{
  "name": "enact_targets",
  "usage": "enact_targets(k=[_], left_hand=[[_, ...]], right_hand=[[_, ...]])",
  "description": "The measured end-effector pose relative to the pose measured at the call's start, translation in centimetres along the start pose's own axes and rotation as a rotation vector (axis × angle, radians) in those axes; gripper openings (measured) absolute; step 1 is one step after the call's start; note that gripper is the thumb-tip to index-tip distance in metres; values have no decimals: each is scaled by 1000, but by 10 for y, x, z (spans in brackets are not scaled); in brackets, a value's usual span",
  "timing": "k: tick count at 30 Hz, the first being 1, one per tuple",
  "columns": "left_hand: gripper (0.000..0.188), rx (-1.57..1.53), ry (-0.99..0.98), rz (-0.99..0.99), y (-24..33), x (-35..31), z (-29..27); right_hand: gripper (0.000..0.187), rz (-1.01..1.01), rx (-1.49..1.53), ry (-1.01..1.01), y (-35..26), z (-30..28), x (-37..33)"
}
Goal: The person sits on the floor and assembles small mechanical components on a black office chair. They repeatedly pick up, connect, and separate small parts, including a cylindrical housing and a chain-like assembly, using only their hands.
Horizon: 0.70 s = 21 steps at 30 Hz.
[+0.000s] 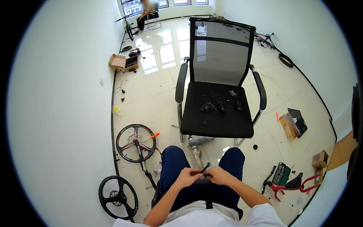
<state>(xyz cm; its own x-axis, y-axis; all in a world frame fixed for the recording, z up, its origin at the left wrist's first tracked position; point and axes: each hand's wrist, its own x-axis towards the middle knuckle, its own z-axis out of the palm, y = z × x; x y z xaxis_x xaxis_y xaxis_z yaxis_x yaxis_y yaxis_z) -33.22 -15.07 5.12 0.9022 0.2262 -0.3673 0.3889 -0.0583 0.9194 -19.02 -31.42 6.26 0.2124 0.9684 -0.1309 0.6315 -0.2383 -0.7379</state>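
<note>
Over my lap, my left hand [188, 177] and my right hand [220, 176] meet with fingers bent in around a small dark part [206, 167]. A thin black piece of it sticks up between the fingertips; its exact kind is too small to make out. Just below the hands is a black block-like object [203, 182], partly covered by them. In front of my knees stands a black mesh-backed armchair [217, 130]. Several small black parts [212, 108] lie on its seat, with a little silvery heap [233, 93] near the back right.
Bicycle wheels [118, 197] and a fork with an orange-handled screwdriver [155, 135] lie at left. A red bike frame [281, 187], a green tool case [281, 174] and cardboard boxes [320, 159] sit at right. A person [145, 17] sits by the far window near a bicycle [128, 28].
</note>
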Motion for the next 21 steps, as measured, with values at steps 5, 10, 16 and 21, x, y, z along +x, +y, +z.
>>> enact_targets(k=[5,10,16,21], left_hand=[[27,203,-28,26,25,11,0],[27,178,25,28,24,13,4],[27,84,66,65,9,18,5],[26,-10,52,32,11,21,1]], right_hand=[[17,84,119,106,14,5,-6],[19,76,148,57,22,7,-5],[20,56,144,-37,22,-5,-6],[16,120,121,35,16,-13,-1]])
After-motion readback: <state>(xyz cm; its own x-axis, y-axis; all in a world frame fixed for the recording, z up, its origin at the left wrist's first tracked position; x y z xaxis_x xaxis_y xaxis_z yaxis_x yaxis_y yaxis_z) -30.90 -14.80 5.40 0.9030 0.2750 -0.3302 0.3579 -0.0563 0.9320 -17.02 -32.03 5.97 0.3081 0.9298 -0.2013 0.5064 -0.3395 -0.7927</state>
